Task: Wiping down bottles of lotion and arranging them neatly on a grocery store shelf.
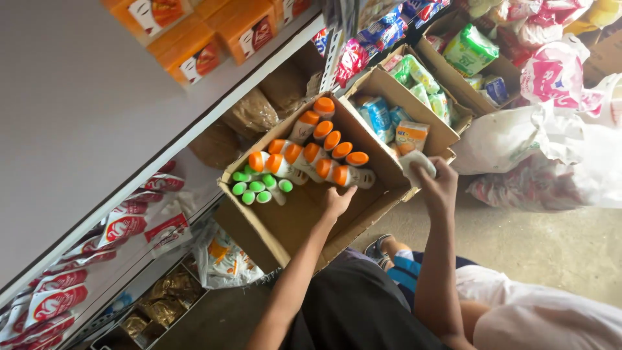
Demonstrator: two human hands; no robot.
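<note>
An open cardboard box [304, 214] sits tilted against a shelf. It holds several white bottles with orange caps [324, 146] and several smaller bottles with green caps [256, 188]. My left hand [337, 202] reaches into the box, and its fingers curl on the nearest orange-capped bottle [359, 177], at the end of the row. At the box's right edge, my right hand [437, 185] grips a white cloth [414, 163].
A grey shelf [78, 110] carries orange cartons [194, 48] on top and red-and-white packets [123, 227] below. Brown bags [253, 113] lie behind the box. More cardboard boxes of packets [402, 123] stand on the right beside white plastic bags [544, 149]. The floor is concrete.
</note>
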